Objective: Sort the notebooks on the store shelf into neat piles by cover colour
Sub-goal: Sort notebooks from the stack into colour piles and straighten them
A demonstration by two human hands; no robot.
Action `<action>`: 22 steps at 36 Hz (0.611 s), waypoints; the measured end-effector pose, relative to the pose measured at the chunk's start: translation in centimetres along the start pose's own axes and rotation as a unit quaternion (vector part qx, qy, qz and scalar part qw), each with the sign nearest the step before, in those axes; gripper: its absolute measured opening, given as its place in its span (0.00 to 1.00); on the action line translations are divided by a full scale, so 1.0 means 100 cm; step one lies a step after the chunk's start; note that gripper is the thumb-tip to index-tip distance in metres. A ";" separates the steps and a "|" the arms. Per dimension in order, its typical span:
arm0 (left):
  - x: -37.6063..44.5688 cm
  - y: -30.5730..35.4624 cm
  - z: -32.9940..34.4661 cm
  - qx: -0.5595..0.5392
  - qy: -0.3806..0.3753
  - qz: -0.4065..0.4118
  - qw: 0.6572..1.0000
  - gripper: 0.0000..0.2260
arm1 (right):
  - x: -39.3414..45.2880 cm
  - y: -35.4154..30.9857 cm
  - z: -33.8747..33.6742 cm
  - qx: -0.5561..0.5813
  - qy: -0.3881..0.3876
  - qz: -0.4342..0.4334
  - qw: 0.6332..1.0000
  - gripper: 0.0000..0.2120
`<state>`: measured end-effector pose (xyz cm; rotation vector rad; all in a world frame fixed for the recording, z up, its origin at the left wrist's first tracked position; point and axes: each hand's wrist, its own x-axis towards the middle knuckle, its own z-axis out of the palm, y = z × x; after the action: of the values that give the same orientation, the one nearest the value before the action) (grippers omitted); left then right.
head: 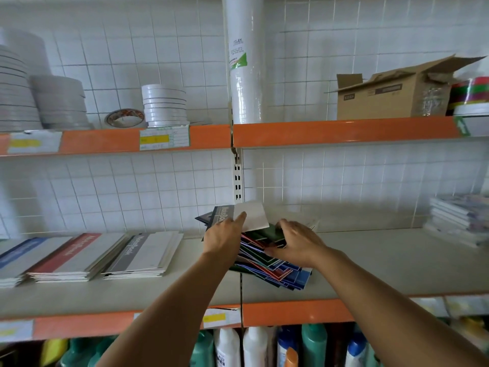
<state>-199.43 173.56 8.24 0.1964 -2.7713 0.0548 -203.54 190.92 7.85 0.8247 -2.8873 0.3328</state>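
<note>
Left hand (224, 235) lifts notebook (232, 215); right hand (296, 241) on pile (275, 271).

Head view: from head height, facing the orange-edged middle shelf (291, 312) straight on, tilted slightly down.
Range: arm's reach from that shelf.
Views: just this one.
</note>
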 end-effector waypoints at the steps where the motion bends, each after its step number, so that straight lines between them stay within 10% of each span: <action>1: -0.001 -0.001 0.000 -0.006 0.002 -0.002 1.000 0.29 | -0.002 0.000 -0.002 -0.001 -0.008 -0.002 1.000 0.33; 14: -0.034 -0.009 -0.007 -0.018 0.044 -0.014 0.999 0.24 | -0.027 0.001 -0.010 -0.081 0.066 -0.087 0.991 0.22; 22: -0.070 -0.031 -0.020 -0.009 0.053 -0.046 0.997 0.26 | -0.041 -0.010 -0.011 -0.139 0.064 -0.116 0.981 0.39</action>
<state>-191.84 171.48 7.66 0.3058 -2.6519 0.0159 -199.50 192.41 8.37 1.0296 -2.6013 -0.0417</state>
